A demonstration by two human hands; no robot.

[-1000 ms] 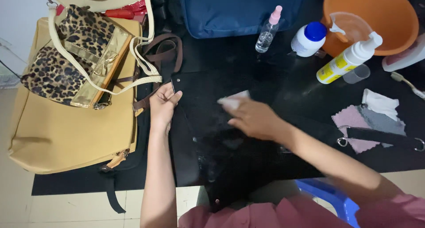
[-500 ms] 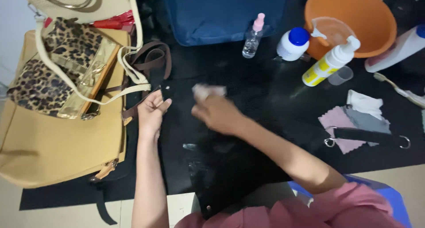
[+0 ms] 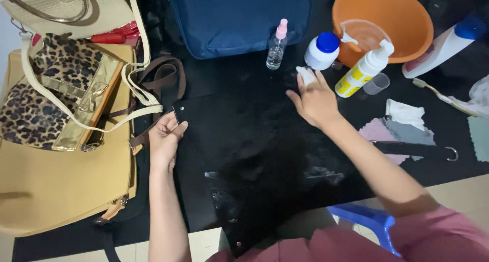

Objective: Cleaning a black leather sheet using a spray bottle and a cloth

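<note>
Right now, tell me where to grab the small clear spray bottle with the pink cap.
Grip the small clear spray bottle around its clear body, below the pink cap, probably coming from the side nearest the person. It stands upright, with open black surface in front; the blue bag is close behind it and the white jar stands to one side. The right hand is nearest.

The black bag (image 3: 265, 155) looks like smooth leather, wet and glossy in patches. The white cloth (image 3: 306, 75) is soft; the orange basin (image 3: 387, 17) is shiny plastic; the tan bag (image 3: 56, 190) is matt.
</note>
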